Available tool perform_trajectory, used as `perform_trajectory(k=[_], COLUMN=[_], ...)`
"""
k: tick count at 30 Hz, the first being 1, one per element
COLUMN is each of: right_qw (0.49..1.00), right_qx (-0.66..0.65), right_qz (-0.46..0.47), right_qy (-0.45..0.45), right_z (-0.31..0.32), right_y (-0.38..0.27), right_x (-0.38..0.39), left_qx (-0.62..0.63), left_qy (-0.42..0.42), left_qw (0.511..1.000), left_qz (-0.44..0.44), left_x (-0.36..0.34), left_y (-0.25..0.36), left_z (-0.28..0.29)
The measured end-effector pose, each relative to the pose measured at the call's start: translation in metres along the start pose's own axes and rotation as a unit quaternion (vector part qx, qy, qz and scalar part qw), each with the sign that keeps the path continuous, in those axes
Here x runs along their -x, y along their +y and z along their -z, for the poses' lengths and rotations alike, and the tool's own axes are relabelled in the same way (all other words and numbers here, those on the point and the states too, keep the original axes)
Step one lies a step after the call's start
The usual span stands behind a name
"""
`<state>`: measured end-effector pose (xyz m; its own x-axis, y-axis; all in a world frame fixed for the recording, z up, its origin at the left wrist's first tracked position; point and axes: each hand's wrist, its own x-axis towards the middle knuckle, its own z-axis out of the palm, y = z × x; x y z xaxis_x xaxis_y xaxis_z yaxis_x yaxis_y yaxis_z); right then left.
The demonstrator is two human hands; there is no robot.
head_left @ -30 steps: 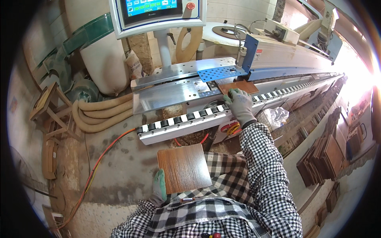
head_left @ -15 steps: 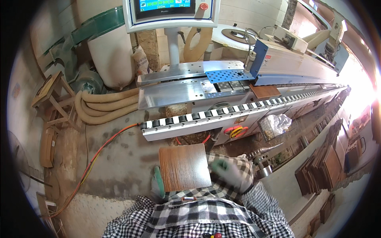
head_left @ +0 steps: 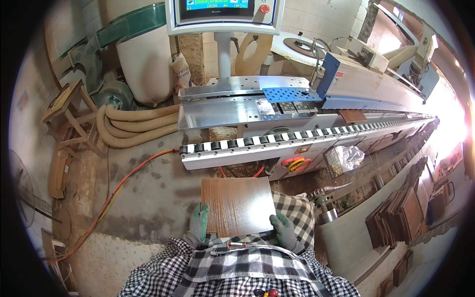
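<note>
A square wood-grain panel [head_left: 236, 207], brown and glossy with a bright reflection at its lower right, is held in front of my body. My left hand [head_left: 198, 223], in a green and grey glove, grips its left edge. On the opposite edge my right hand [head_left: 285, 230], gloved alike, has its fingers closed at the lower right corner. Beyond the panel runs a long machine with a metal bed [head_left: 222, 113] and a white rail of black rollers [head_left: 237, 148]. A second brown panel [head_left: 353, 116] lies partway into the machine.
A control screen [head_left: 215, 9] with a red button stands above the machine. Leaning panels [head_left: 396, 215] are stacked at right. Tan hoses [head_left: 136, 133], a wooden stool [head_left: 71, 111] and an orange cable [head_left: 123, 183] are at left. A checked cloth [head_left: 299, 208] lies beside my right hand.
My right hand has come in to the panel's right edge and closed on it. The panel on the machine has moved right along it. The view has shifted slightly.
</note>
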<state>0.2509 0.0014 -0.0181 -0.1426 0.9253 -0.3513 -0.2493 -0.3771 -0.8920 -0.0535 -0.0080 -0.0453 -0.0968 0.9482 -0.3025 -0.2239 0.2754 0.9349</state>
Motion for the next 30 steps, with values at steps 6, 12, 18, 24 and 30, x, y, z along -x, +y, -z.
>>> perform_trajectory(k=[6, 12, 18, 24, 30], right_qw=[0.71, 0.991, 0.994, 0.919, 0.783], right_qx=[0.526, 0.078, 0.058, 0.294, 0.488], right_qz=[0.468, 0.109, 0.077, 0.256, 0.367], right_qy=[0.012, 0.006, 0.041, -0.061, 0.119], right_z=[0.065, -0.004, -0.018, 0.02, -0.082], right_y=[-0.056, -0.175, -0.222, -0.218, -0.225], right_x=[-0.03, -0.082, -0.187, -0.245, -0.186], left_qx=[0.026, -0.051, 0.027, -0.001, 0.101], left_qy=[0.056, 0.035, -0.004, 0.005, 0.047], left_qw=[0.997, 0.998, 0.999, 1.0, 0.994], left_qz=[0.055, -0.022, 0.038, 0.003, 0.014], left_x=[0.007, 0.008, 0.0, -0.005, 0.001], left_y=[0.026, 0.014, 0.009, 0.0, 0.005], left_z=[-0.019, -0.003, -0.004, -0.004, -0.009])
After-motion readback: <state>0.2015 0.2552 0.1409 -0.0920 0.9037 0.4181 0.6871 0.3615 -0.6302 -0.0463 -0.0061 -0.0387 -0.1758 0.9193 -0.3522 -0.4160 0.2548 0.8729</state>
